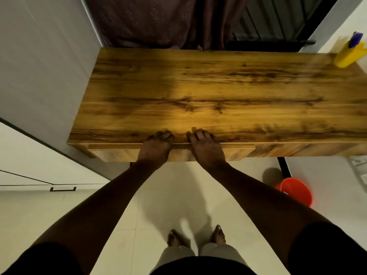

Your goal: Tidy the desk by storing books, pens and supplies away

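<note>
A wooden desk (pixel 218 92) fills the middle of the view, its top bare. A drawer front (pixel 119 153) runs under the near edge and sits nearly flush with it. My left hand (pixel 156 145) and my right hand (pixel 204 145) lie side by side on the top lip of the drawer, fingers curled over onto the desk edge. A yellow pen holder (pixel 347 56) with a blue-purple item in it stands at the desk's far right corner. No books or loose pens are in sight.
A white cabinet (pixel 39 76) stands against the desk's left side, with a low handle (pixel 62 189). An orange bucket (pixel 296 191) sits on the tiled floor at the right beside a black desk leg (pixel 283 165). A dark curtain (pixel 168 22) hangs behind the desk.
</note>
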Available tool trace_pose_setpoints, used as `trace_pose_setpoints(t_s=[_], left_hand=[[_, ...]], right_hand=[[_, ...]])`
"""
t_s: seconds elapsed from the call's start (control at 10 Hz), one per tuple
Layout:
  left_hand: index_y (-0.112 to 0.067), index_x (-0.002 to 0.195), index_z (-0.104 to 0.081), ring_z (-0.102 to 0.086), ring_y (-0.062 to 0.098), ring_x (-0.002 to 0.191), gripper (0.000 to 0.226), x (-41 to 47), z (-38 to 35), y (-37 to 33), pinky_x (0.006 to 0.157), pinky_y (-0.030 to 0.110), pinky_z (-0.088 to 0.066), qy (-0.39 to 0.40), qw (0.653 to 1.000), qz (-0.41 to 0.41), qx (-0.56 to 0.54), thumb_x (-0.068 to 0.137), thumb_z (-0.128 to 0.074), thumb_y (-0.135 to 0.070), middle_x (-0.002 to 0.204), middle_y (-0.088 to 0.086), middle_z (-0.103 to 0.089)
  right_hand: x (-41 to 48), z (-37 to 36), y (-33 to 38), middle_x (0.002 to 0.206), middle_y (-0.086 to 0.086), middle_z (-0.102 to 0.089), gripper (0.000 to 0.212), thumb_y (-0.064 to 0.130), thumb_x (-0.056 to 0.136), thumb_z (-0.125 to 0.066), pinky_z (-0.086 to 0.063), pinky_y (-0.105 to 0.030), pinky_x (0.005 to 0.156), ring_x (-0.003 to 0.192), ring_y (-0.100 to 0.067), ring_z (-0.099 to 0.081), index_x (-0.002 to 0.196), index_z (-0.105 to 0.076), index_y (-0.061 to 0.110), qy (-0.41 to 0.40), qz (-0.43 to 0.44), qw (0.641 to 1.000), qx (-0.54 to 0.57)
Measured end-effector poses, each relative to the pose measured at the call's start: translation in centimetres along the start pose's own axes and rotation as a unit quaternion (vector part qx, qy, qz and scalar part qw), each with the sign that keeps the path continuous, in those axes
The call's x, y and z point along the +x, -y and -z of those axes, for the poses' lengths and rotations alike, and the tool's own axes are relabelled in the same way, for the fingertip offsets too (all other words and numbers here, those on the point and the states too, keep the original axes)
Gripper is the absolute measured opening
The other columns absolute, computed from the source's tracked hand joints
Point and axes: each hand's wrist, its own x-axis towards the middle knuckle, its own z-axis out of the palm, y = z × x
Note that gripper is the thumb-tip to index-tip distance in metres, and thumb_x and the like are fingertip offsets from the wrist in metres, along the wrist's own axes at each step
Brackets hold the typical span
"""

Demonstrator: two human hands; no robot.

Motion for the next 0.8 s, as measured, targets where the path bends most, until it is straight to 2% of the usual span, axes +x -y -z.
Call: trace_pose_setpoints(t_s=[0.1,0.2,0.3,0.5,0.6,0.7,0.8], left_hand=[[-0.021,0.121,-0.062,-0.064,0.024,0.103,0.038,0.4,0.1,-0.3,0.068,0.038,-0.055,-0.007,1.000,0.010,0.015,0.084,-0.070,-0.024,0.123,-0.001,-0.063],[-0.018,0.118,-0.063,-0.065,0.027,0.100,0.039,0.9,0.4,-0.6,0.060,0.038,-0.056,-0.010,1.000,0.010,0.027,0.080,-0.070,-0.016,0.120,0.002,-0.065],[-0.016,0.118,-0.063,-0.065,0.029,0.099,0.044,1.0,0.4,-0.8,0.056,0.037,-0.055,-0.007,0.999,0.007,0.035,0.076,-0.073,-0.013,0.119,0.004,-0.065],[-0.014,0.122,-0.060,-0.063,0.030,0.101,0.047,0.8,-0.1,-1.1,0.057,0.039,-0.056,-0.012,0.998,-0.001,0.063,0.076,-0.073,-0.015,0.123,0.006,-0.062],[-0.014,0.124,-0.059,-0.062,0.029,0.104,0.047,1.1,0.8,-1.4,0.061,0.039,-0.057,0.001,0.998,0.001,0.062,0.079,-0.073,-0.016,0.125,0.007,-0.062],[-0.019,0.125,-0.058,-0.060,0.026,0.107,0.045,1.4,1.9,-1.1,0.075,0.038,-0.057,0.016,1.000,-0.008,0.015,0.085,-0.070,-0.036,0.125,0.004,-0.061],[-0.025,0.116,-0.063,-0.065,0.021,0.100,0.040,2.1,3.2,-0.9,0.079,0.035,-0.056,0.010,0.995,0.042,-0.092,0.091,-0.054,-0.055,0.114,-0.001,-0.068]], right_hand=[[0.4,-0.2,0.4,0.128,-0.008,-0.059,0.043,0.031,0.100,-0.054,-0.048,-0.044,0.098,0.115,-0.030,-0.057,0.142,-0.053,0.022,-0.031,0.000,0.999,-0.014],[0.9,-0.6,0.6,0.127,-0.009,-0.060,0.040,0.027,0.101,-0.053,-0.049,-0.044,0.097,0.114,-0.031,-0.058,0.140,-0.054,0.021,-0.053,0.000,0.998,-0.023],[1.2,-0.9,0.6,0.126,-0.009,-0.061,0.039,0.023,0.099,-0.057,-0.051,-0.047,0.098,0.112,-0.032,-0.059,0.138,-0.056,0.018,-0.066,0.003,0.997,-0.034],[1.0,-1.4,0.9,0.125,-0.010,-0.061,0.035,0.024,0.102,-0.053,-0.047,-0.051,0.101,0.110,-0.033,-0.059,0.136,-0.057,0.017,-0.086,-0.002,0.996,-0.037],[1.1,-0.5,0.7,0.133,-0.011,-0.060,0.041,0.028,0.099,-0.053,-0.044,-0.054,0.106,0.113,-0.036,-0.059,0.139,-0.056,0.017,-0.035,0.001,0.999,-0.035],[1.3,1.3,0.4,0.142,-0.012,-0.056,0.054,0.042,0.095,-0.052,-0.040,-0.052,0.109,0.121,-0.037,-0.056,0.143,-0.052,0.017,0.040,0.014,0.999,-0.019],[2.0,3.3,0.0,0.133,-0.009,-0.061,0.048,0.052,0.098,-0.042,-0.042,-0.045,0.103,0.118,-0.033,-0.057,0.131,-0.057,0.021,0.093,-0.036,0.994,0.050]])
